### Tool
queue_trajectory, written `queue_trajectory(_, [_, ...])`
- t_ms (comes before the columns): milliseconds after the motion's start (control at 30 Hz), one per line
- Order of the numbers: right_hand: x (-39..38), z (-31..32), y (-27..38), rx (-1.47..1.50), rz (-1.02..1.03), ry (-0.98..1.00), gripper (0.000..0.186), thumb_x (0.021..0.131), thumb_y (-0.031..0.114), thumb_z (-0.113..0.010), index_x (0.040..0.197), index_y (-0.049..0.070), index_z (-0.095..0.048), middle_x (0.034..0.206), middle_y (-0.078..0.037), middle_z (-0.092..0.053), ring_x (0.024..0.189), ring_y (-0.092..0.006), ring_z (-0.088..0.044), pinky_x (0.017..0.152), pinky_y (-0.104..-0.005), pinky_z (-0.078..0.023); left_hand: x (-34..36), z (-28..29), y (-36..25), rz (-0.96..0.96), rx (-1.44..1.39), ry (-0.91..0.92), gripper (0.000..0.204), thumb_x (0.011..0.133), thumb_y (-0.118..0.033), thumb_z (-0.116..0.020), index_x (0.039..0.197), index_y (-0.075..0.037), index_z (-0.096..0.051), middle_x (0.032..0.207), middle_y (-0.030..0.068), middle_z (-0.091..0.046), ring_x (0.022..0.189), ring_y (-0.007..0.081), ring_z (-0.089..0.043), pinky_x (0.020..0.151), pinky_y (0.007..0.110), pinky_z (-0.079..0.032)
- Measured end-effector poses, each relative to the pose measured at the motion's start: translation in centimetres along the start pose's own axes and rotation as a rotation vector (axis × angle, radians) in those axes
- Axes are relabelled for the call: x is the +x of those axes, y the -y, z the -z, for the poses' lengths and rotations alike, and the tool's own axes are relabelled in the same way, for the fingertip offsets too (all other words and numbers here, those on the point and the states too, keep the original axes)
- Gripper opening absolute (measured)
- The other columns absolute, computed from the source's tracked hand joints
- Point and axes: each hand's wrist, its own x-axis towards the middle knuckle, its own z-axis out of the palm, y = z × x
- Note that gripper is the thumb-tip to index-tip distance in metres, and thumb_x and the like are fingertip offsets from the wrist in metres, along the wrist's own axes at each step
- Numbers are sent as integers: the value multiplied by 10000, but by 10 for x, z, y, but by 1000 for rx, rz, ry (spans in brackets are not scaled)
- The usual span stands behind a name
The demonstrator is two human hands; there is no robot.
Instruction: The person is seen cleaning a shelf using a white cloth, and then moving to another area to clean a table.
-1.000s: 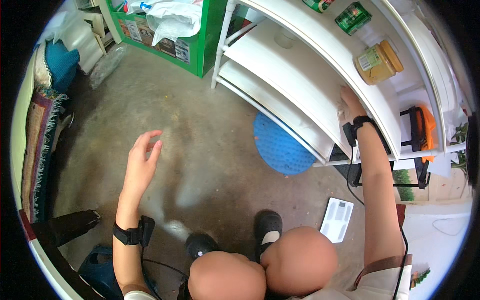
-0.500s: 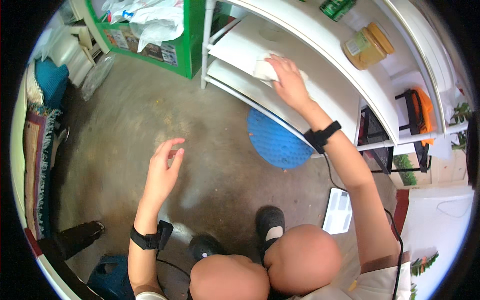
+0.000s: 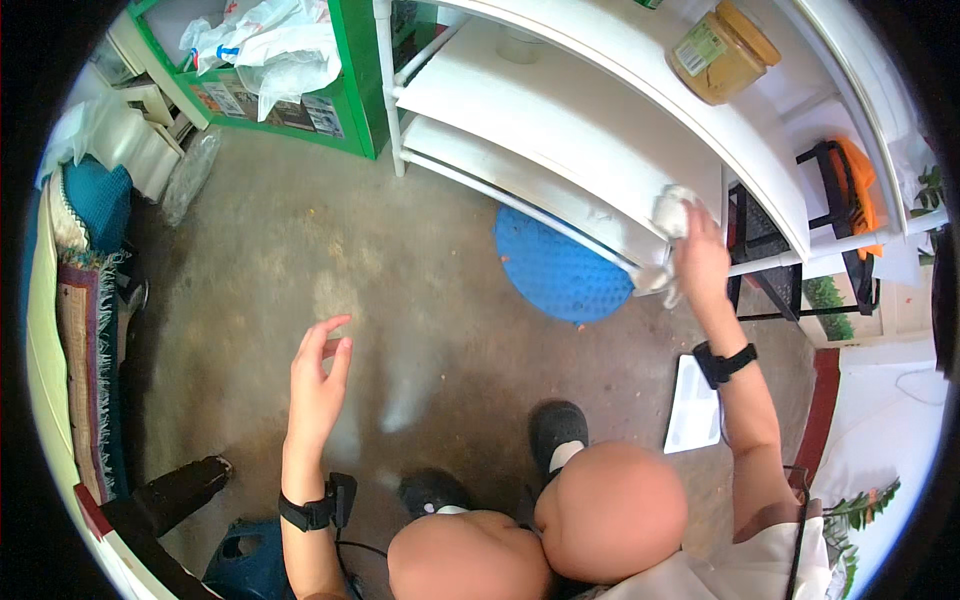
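My right hand [image 3: 703, 258] is closed on a white cloth [image 3: 673, 212] at the right front corner of the white shelf rack [image 3: 560, 110]. Part of the cloth hangs past the shelf edge, and its lower folds are blurred. Over the floor, well to the left, my left hand [image 3: 319, 385] is open and holds nothing, its fingers loosely curved. A clear glass container [image 3: 520, 46] stands toward the back left of the shelf being touched. On the shelf above is a jar with a tan lid [image 3: 722, 55].
A blue round textured mat [image 3: 560, 268] lies partly under the rack. Beside my right forearm is a white flat scale [image 3: 692, 405]. A green cabinet [image 3: 362, 95] with plastic bags stands back left. Black racks [image 3: 765, 240] with an orange cloth [image 3: 858, 190] are at right.
My right hand has drawn the cloth from the shelf's middle rightward and nearer, to its front corner. My left hand has shifted slightly down. The view has also shifted a little.
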Motion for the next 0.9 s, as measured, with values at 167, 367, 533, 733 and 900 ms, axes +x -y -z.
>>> queue_trajectory(167, [34,-38,-72,-105,-206,87,457,847,232,-526,1230,10,-411,1172,-221,-502,993,-377,-560,801,-432,-499,2,-8,9,-21,-45,24,232,901,-102,-532,1130,-70,-557,1046,104,-589,854,183,-612,656,269,-459])
queue_trajectory(367, [64,-45,-34,-185,-165,-1,427,813,209,-536,1191,28,-455,1156,-193,-525,939,-392,-566,771,-475,-485,12,-24,0,-6,-56,72,241,895,-97,-541,1133,-63,-557,1061,101,-589,851,176,-614,641,271,-463])
queue_trajectory(533, [37,0,51,-56,41,-62,565,707,113,-661,1229,47,-455,1212,-162,-505,980,-376,-524,832,-438,-446,11,-35,-5,-24,-105,114,255,891,-98,-545,1144,-73,-555,1077,107,-587,875,185,-613,660,277,-470])
queue_trajectory(733, [44,4,137,94,247,-181,581,643,76,-625,1207,69,-482,1220,-112,-492,987,-327,-486,802,-414,-447,5,-41,-4,-8,-129,162,262,901,-79,-526,1162,-79,-547,1100,84,-582,918,159,-602,781,295,-478])
queue_trajectory(900, [88,2,226,373,403,-301,499,664,90,-641,1149,88,-522,1198,-78,-515,1003,-307,-480,827,-411,-427,-3,-28,-4,-2,-151,115,278,885,-78,-549,1162,-64,-543,1120,91,-569,931,179,-595,806,302,-477])
